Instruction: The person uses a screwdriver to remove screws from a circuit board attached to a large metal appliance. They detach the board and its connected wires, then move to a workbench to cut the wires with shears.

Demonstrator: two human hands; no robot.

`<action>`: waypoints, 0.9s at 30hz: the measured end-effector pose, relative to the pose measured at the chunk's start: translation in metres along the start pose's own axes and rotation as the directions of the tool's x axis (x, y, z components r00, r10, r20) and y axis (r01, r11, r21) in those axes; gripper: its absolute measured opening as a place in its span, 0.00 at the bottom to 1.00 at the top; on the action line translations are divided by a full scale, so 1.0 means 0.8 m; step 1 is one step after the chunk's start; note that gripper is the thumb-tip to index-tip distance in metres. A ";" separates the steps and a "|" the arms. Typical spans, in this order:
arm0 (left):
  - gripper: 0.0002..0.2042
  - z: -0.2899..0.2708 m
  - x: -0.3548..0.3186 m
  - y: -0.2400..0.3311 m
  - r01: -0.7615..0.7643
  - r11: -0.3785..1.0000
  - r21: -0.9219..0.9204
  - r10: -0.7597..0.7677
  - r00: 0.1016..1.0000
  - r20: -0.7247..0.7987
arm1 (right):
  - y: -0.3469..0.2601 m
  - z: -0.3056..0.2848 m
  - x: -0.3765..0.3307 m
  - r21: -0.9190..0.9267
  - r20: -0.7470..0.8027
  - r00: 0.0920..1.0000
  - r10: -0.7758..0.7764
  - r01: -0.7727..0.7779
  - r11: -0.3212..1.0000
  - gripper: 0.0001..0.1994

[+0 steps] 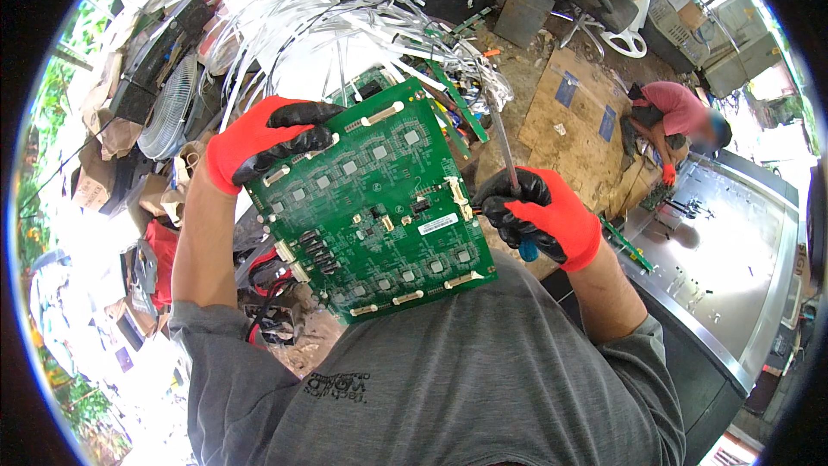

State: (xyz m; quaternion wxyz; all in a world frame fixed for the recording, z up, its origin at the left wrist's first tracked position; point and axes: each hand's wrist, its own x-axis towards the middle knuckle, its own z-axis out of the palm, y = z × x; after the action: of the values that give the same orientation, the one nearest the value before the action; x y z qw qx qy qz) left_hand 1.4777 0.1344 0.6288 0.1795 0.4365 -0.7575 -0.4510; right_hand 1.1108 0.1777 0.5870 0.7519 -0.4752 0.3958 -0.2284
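Observation:
A large green circuit board (379,190) is held up in front of my chest, tilted, with rows of grey chips, cream connectors along its edges and a white label. Gripping its upper left edge is my left hand (280,140), in a red glove with black-coated fingers. My right hand (539,216), gloved the same way, is closed around a screwdriver (504,147) just off the board's right edge. The long metal shaft points up and away from me, and a bit of blue handle shows below the fist. Most of the handle is hidden in the glove.
White ribbon cables (319,17) lie heaped beyond the board. A fan (170,108) and mixed scrap fill the left. Flattened cardboard (552,112) covers the floor. At right, a co-worker in a pink shirt (673,112) crouches by a large metal panel (716,250).

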 end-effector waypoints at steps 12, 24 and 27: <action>0.20 -0.001 0.011 0.003 0.055 0.998 -0.018 -0.055 0.998 0.004 | -0.002 -0.014 0.006 0.050 0.073 0.997 -0.002 -0.002 0.999 0.11; 0.19 -0.009 0.018 -0.004 0.067 0.991 -0.115 -0.063 0.997 0.034 | 0.017 -0.030 0.022 0.155 0.144 0.990 -0.009 -0.014 0.988 0.14; 0.20 -0.005 0.018 -0.007 0.105 0.993 -0.060 -0.103 0.994 0.023 | 0.010 -0.016 0.023 0.112 0.062 0.998 -0.015 0.008 0.994 0.12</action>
State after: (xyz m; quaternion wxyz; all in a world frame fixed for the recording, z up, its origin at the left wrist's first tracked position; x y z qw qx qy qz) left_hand 1.4756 0.1190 0.6244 0.1613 0.4652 -0.7215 -0.4869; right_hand 1.1110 0.1612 0.5697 0.7880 -0.4416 0.3560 -0.2395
